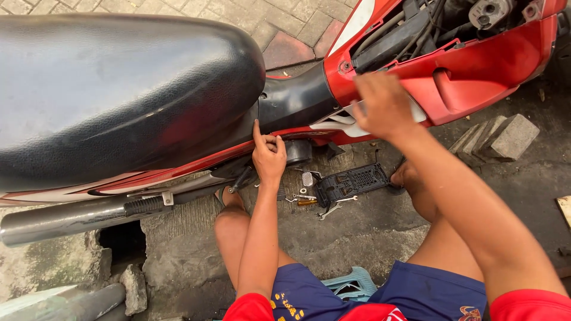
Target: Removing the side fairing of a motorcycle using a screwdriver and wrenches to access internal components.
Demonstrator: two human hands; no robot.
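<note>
A red motorbike stands side-on before me, with a wide black seat (113,89) and red side fairing (476,74). My left hand (269,154) presses against the lower edge of the body below the seat, index finger pointing up along the black panel (294,98); it holds nothing that I can see. Flat on the red and white side panel (336,122) lies my right hand (383,104), fingers spread, nothing visibly in it. The opened front shows cables and black parts (404,30).
On the concrete under the bike lie a black grated plastic cover (351,181), a spanner (330,209), a brass-coloured part (307,202) and small bolts. Grey paving blocks (496,138) sit at right. The exhaust pipe (59,219) runs left above a hole (122,241). A teal stool (351,284) is under me.
</note>
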